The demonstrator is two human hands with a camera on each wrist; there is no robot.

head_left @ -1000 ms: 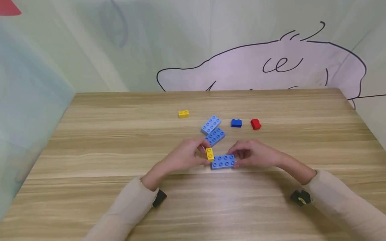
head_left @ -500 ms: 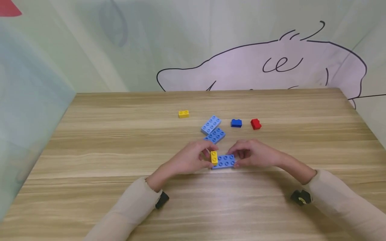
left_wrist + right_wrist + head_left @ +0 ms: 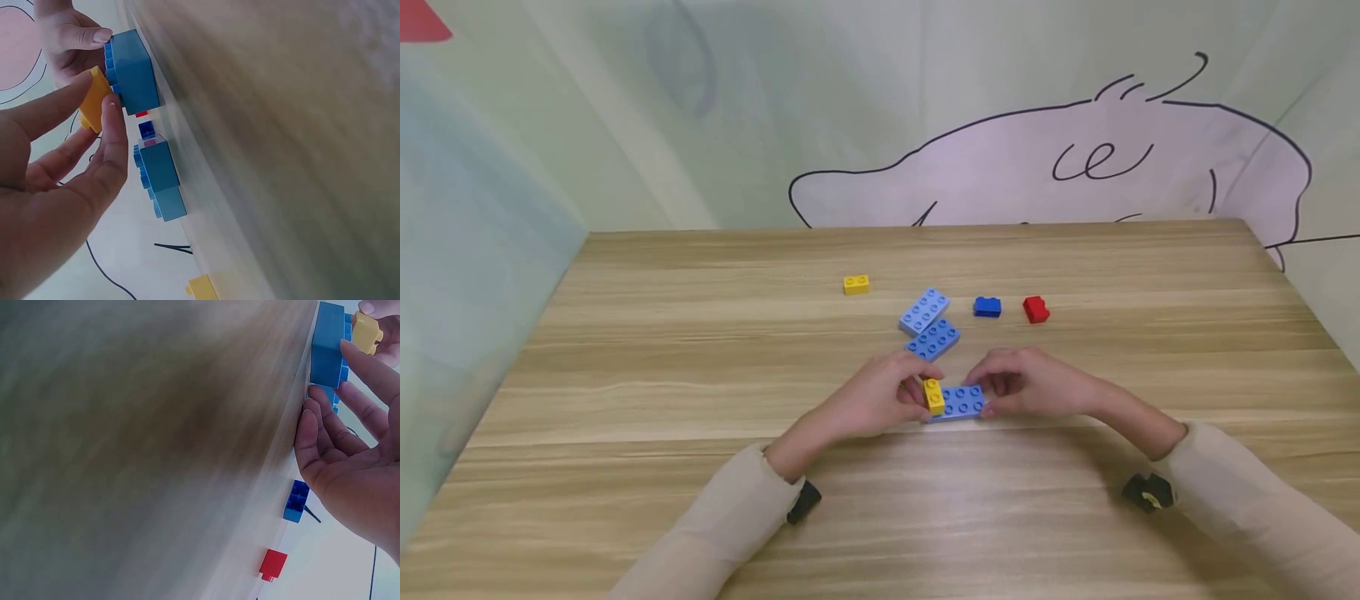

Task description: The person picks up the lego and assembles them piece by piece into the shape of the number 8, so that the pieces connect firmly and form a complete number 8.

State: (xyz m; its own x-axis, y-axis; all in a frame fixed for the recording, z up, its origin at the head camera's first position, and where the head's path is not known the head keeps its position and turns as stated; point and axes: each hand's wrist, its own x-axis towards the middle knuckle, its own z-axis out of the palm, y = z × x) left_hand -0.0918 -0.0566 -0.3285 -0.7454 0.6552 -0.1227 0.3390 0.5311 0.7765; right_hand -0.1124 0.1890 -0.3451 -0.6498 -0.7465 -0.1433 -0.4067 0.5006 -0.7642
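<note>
A light-blue eight-stud brick lies flat on the wooden table near its middle. My right hand pinches its right end; the thumb and fingers on the brick show in the right wrist view. My left hand pinches a small yellow two-stud brick that sits on the left end of the light-blue brick. In the left wrist view the yellow brick lies against the studs of the light-blue brick, held between thumb and fingers.
Just behind the hands lie two more light-blue bricks touching each other. Farther back are a dark-blue brick, a red brick and another yellow brick. A painted wall rises behind the table's far edge.
My left hand has carried the yellow brick a little right and down onto the left end of the light-blue brick. The right hand has held its place.
</note>
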